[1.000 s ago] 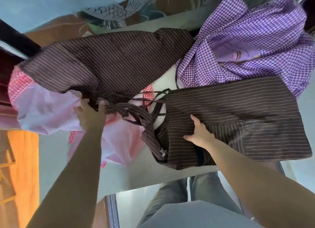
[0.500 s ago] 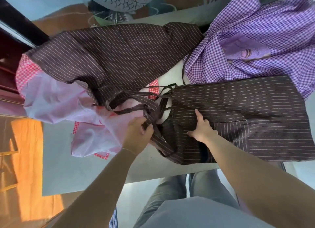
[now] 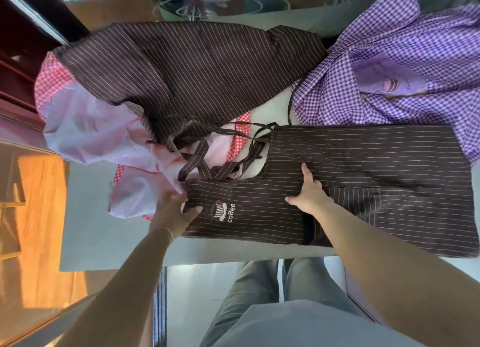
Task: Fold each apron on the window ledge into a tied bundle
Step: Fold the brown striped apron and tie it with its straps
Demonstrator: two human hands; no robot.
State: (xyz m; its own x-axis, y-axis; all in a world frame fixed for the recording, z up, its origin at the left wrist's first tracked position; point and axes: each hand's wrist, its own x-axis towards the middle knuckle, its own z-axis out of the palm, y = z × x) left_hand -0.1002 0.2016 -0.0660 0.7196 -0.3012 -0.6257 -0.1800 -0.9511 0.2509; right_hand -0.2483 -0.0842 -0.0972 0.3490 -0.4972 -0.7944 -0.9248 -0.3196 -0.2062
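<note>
At lower centre, a brown striped coffee apron point(image 3: 350, 170) is pinned flat by the spread right hand point(image 3: 309, 193) while its bib edge is pinched by the left hand point(image 3: 172, 211); straps are best gathered first.

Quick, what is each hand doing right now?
Left hand: gripping the bib edge of the coffee apron.
Right hand: open, pressing flat on it.

Bright daylight, sunlit at left (wide-angle edges bend), slightly soft.
</note>
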